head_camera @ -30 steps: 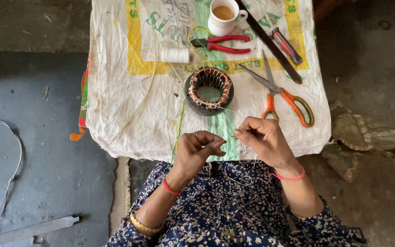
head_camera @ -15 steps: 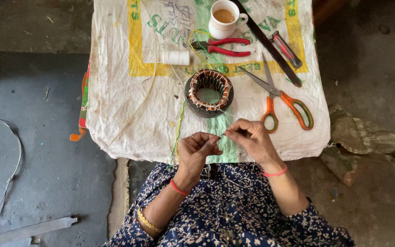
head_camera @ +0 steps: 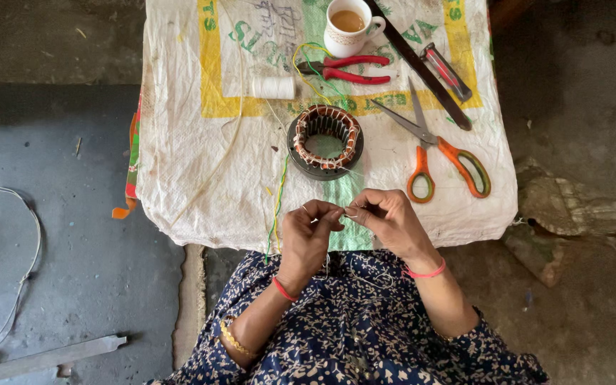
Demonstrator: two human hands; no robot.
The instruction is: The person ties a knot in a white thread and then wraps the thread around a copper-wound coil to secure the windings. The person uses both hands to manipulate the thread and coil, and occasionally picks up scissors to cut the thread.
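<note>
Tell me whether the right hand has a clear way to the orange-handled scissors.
Probably yes. The right hand is pinching fine thread with the left hand, and the scissors lie just beyond it on bare sack cloth, with nothing between. It would have to let go first.

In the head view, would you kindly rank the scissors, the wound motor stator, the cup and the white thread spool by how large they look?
1. Scissors, the longest thing of the four.
2. Wound motor stator, a wide ring.
3. Cup, partly cut off by the top edge, so its place is less sure.
4. White thread spool, smallest.
</note>
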